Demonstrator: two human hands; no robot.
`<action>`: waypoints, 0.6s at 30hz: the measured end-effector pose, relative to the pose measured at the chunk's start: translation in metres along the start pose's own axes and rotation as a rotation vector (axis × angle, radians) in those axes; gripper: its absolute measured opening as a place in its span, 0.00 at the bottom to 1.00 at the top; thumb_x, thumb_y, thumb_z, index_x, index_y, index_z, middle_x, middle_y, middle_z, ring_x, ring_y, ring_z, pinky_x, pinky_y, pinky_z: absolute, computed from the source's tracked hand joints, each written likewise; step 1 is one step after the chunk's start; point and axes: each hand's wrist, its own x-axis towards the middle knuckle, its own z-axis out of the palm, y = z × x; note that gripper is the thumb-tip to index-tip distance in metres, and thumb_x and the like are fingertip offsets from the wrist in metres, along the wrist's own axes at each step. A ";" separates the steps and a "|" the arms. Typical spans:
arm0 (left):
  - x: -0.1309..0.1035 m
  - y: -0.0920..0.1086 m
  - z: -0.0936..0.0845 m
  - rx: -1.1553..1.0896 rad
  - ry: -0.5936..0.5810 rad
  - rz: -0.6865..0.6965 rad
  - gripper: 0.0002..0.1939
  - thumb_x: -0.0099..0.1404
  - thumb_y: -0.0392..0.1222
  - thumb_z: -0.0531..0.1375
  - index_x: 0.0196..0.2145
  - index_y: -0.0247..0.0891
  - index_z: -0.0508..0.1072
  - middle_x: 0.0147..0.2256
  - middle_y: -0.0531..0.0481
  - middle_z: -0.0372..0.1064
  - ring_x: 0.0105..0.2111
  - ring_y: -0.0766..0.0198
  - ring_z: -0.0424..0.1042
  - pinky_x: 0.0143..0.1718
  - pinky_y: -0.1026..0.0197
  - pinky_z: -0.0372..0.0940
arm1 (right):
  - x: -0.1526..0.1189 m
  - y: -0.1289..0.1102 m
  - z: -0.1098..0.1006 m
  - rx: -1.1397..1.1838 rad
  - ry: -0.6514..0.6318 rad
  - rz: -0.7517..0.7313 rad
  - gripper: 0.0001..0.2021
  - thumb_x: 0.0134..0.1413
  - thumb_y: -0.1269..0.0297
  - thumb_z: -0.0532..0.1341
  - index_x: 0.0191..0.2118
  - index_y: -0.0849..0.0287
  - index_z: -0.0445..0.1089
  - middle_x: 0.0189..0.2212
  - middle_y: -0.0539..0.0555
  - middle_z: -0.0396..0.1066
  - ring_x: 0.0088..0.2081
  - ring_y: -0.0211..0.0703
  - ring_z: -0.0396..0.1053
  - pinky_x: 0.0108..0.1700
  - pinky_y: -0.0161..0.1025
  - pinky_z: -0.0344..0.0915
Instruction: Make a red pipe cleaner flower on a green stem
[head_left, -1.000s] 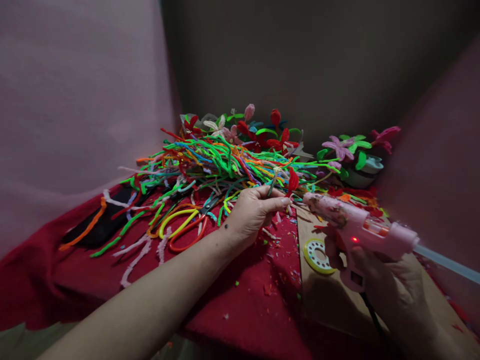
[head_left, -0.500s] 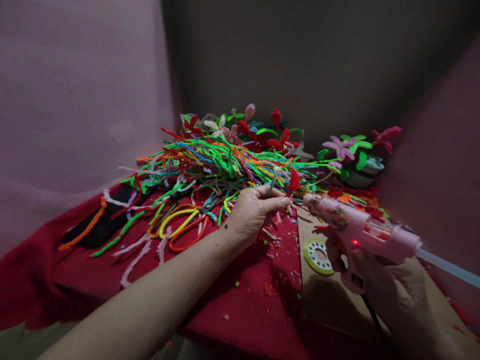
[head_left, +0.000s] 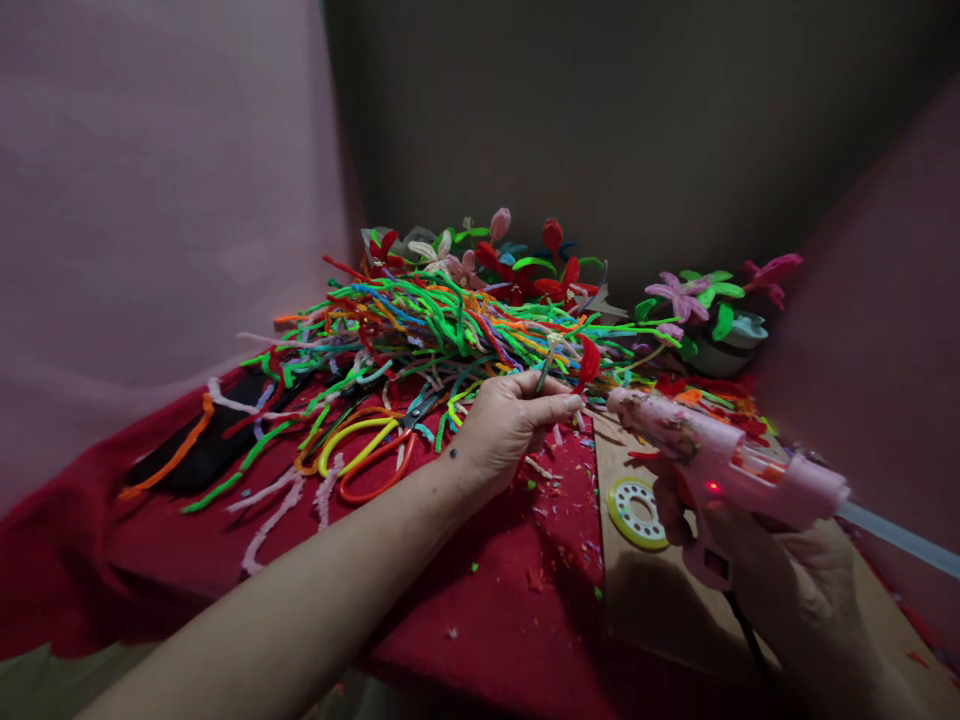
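Note:
My left hand (head_left: 506, 425) is closed in a pinch on a red pipe-cleaner petal (head_left: 589, 362), its lower end between thumb and forefinger. A thin green stem with a pale tip (head_left: 553, 345) also sticks up from that hand. To the right, my right hand (head_left: 780, 570) is wrapped round the handle of a pink hot glue gun (head_left: 720, 455). Its red light is lit, and a clear glue stick (head_left: 900, 540) juts from the back. The stained nozzle points left toward the petal, a small distance from my left fingertips.
Yellow-and-red-handled scissors (head_left: 375, 450) lie beside a heap of coloured pipe cleaners (head_left: 450, 320). A yellow tape roll (head_left: 636, 513) rests on a brown board (head_left: 660, 610). Pipe-cleaner flowers (head_left: 679, 295) stand behind, some in a pale pot (head_left: 724, 345). Scraps litter the red cloth (head_left: 487, 610).
The glue gun and my right hand have shifted very slightly right, away from the petal. My left hand stays in place with its hold unchanged.

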 end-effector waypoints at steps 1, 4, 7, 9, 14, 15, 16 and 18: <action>0.000 0.000 0.000 -0.003 -0.006 0.000 0.08 0.48 0.37 0.65 0.23 0.34 0.69 0.16 0.58 0.62 0.13 0.79 0.53 0.15 0.70 0.44 | 0.000 0.002 -0.001 0.015 0.009 0.003 0.10 0.46 0.56 0.63 0.27 0.58 0.73 0.20 0.51 0.68 0.17 0.37 0.58 0.14 0.33 0.54; 0.001 -0.001 -0.001 -0.015 -0.024 0.002 0.08 0.49 0.37 0.65 0.24 0.34 0.68 0.16 0.58 0.62 0.13 0.79 0.53 0.15 0.71 0.44 | 0.001 0.004 -0.002 0.084 0.027 0.016 0.09 0.44 0.58 0.65 0.34 0.51 0.73 0.26 0.51 0.73 0.17 0.38 0.61 0.13 0.33 0.55; 0.000 -0.001 0.000 -0.011 -0.018 0.000 0.08 0.49 0.37 0.65 0.23 0.34 0.68 0.16 0.59 0.61 0.12 0.79 0.52 0.14 0.71 0.43 | 0.000 0.002 -0.001 0.178 0.019 0.048 0.16 0.42 0.59 0.67 0.42 0.44 0.71 0.34 0.51 0.75 0.18 0.39 0.63 0.13 0.33 0.56; -0.001 0.000 0.000 -0.004 -0.009 -0.003 0.08 0.49 0.37 0.65 0.23 0.33 0.68 0.16 0.59 0.61 0.12 0.80 0.51 0.14 0.70 0.42 | 0.000 -0.001 0.001 0.206 0.014 0.043 0.18 0.42 0.58 0.67 0.44 0.44 0.70 0.34 0.53 0.75 0.18 0.39 0.63 0.13 0.33 0.56; -0.001 0.000 0.001 -0.009 -0.013 -0.003 0.07 0.49 0.36 0.65 0.23 0.33 0.68 0.15 0.58 0.61 0.12 0.80 0.52 0.15 0.70 0.43 | 0.000 -0.006 0.004 0.159 0.007 0.090 0.19 0.40 0.54 0.67 0.42 0.51 0.72 0.23 0.54 0.71 0.21 0.41 0.66 0.11 0.29 0.56; -0.001 0.000 0.001 -0.011 -0.016 0.002 0.07 0.49 0.36 0.64 0.23 0.33 0.68 0.16 0.58 0.61 0.12 0.80 0.52 0.15 0.70 0.43 | 0.000 -0.006 0.004 0.168 0.014 0.097 0.18 0.39 0.55 0.67 0.40 0.51 0.73 0.23 0.54 0.71 0.22 0.42 0.67 0.11 0.28 0.55; 0.000 0.000 0.001 -0.012 -0.018 0.006 0.07 0.49 0.36 0.64 0.23 0.33 0.68 0.16 0.58 0.61 0.13 0.79 0.52 0.15 0.70 0.43 | 0.000 -0.005 0.004 0.178 0.020 0.103 0.16 0.40 0.56 0.67 0.39 0.51 0.73 0.24 0.54 0.72 0.23 0.43 0.69 0.11 0.27 0.56; 0.000 -0.001 0.000 -0.008 -0.020 0.013 0.07 0.50 0.36 0.64 0.23 0.33 0.68 0.16 0.58 0.62 0.13 0.79 0.52 0.15 0.70 0.43 | -0.002 -0.002 0.004 0.182 0.013 0.087 0.12 0.43 0.58 0.66 0.37 0.51 0.73 0.27 0.56 0.74 0.27 0.46 0.71 0.13 0.28 0.60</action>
